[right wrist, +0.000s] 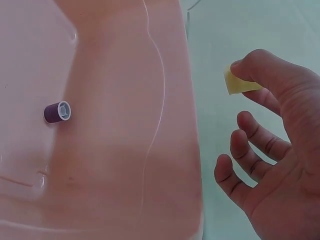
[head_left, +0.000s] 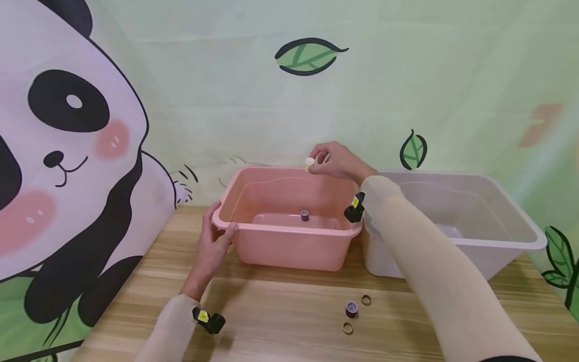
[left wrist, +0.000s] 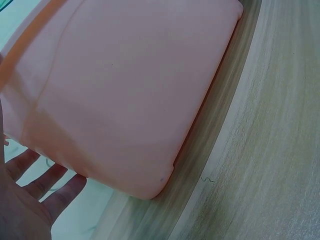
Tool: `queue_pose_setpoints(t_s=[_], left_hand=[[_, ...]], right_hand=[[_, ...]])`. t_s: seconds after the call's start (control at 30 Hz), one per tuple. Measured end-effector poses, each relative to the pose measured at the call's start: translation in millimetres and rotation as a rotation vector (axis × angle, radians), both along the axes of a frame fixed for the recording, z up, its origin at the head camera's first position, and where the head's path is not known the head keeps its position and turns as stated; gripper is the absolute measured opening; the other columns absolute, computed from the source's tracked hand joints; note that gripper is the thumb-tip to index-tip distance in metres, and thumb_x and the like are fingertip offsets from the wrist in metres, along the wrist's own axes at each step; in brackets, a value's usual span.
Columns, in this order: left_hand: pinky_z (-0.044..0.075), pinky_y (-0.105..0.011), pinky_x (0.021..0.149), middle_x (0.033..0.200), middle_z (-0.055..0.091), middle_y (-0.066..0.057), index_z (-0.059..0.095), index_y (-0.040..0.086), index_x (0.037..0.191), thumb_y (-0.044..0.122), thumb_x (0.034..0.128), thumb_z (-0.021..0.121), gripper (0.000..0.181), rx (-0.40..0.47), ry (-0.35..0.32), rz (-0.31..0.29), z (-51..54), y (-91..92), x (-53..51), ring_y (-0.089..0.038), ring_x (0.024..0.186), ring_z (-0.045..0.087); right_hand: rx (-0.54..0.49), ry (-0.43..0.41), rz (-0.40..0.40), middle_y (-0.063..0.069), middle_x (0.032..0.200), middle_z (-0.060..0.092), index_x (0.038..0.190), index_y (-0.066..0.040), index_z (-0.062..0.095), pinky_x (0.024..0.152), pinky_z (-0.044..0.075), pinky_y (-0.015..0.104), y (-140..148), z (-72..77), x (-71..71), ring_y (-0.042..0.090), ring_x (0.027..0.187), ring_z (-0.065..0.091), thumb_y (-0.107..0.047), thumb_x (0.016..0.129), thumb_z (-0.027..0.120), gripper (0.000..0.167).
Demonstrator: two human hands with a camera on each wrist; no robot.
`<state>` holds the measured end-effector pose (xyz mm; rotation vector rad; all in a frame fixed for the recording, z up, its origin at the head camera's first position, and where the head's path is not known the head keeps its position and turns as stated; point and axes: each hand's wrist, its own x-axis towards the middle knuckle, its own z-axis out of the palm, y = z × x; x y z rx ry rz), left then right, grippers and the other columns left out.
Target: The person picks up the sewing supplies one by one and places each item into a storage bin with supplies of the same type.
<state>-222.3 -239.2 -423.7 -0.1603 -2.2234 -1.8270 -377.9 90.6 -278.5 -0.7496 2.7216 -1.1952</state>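
My right hand (head_left: pixel 336 160) is above the back rim of the pink basin (head_left: pixel 289 246), pinching a small yellow spool of thread (head_left: pixel 309 164) between thumb and forefinger. In the right wrist view the yellow spool (right wrist: pixel 239 82) is partly covered by the thumb, and the other fingers curl loosely. At the basin's front left corner my left hand (head_left: pixel 213 249) grips the rim. Inside the basin lies a purple spool of thread (head_left: pixel 305 215), its pale end visible in the right wrist view. Another purple spool (head_left: pixel 351 309) stands on the wooden table between two rings (head_left: pixel 366 300).
A larger grey-white basin (head_left: pixel 497 211) stands right of the pink one, partly behind my right forearm. Both basins sit on the wooden table (head_left: pixel 271 317) against a green cloth backdrop (head_left: pixel 217 100) printed with a panda and leaves.
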Motion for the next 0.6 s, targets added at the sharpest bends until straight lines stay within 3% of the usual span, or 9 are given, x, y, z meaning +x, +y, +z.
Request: queue_pose_setpoints(t_s=[0.33,0.47,0.6], left_hand=[[0.057,-0.034,0.093,0.161,0.036,-0.001,0.021,0.041,0.160,0.037,0.1028,0.063,0.071,-0.010,-0.013,0.003,2.8,1.9,0.7,-0.031,0.127,0.052],[0.057,-0.031,0.093,0.161,0.036,-0.001,0.021,0.040,0.160,0.036,0.1031,0.063,0.071,-0.003,-0.012,-0.001,2.5,2.4,1.2,-0.030,0.127,0.052],[0.057,-0.031,0.093,0.160,0.037,0.000,0.023,0.040,0.159,0.036,0.1035,0.062,0.068,-0.007,-0.012,0.006,1.6,2.1,1.5,-0.030,0.127,0.052]], right_hand=[[0.023,0.009,-0.032,0.014,0.110,0.059,0.109,-0.011,0.069,0.080,0.049,0.038,4.8,-3.7,-4.5,0.030,0.097,0.054,-0.023,0.088,0.079,0.026],[0.039,0.031,-0.023,0.017,0.117,0.060,0.118,-0.008,0.066,0.087,0.050,0.042,7.1,-3.5,-5.4,0.033,0.103,0.056,-0.024,0.089,0.078,0.035],[0.043,0.028,-0.032,0.017,0.127,0.059,0.129,-0.012,0.061,0.092,0.052,0.045,8.2,-2.0,-4.5,0.033,0.110,0.058,-0.027,0.090,0.079,0.046]])
